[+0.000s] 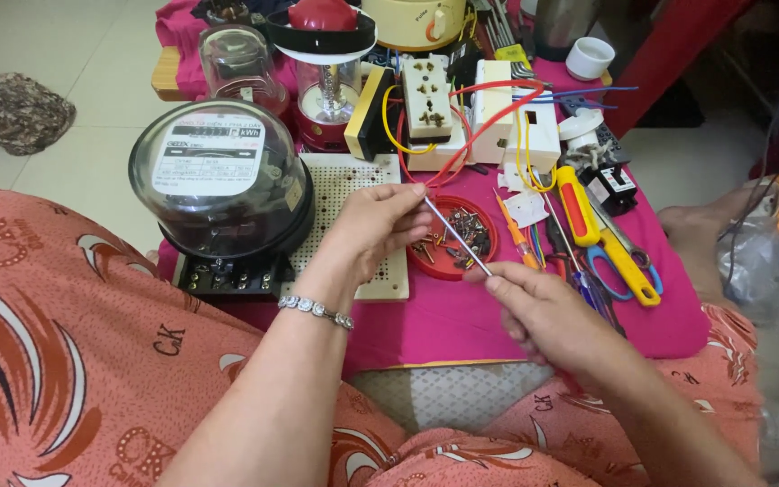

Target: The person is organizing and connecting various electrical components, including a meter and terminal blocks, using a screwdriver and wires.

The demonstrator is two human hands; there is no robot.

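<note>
Left hand [373, 221] pinching far tip of thin metal rod [458, 236]; right hand [543, 311] gripping its near end. Rod hovering over red dish of screws [452, 236] on pink-clothed desk [462, 316]. Screws sitting unpicked in dish; perforated board [340, 185] lying bare; electric meter [218, 176] left, socket block [428, 95] far, wires hanging loose.

Pale tiled floor [92, 54], daylit, soft and even. Crumpled brown rag [22, 113] lying on tiles at upper left. Low worktop [462, 320] draped in magenta cloth. Red furniture piece [678, 45] at upper right, dark shadowed corner beyond it.
</note>
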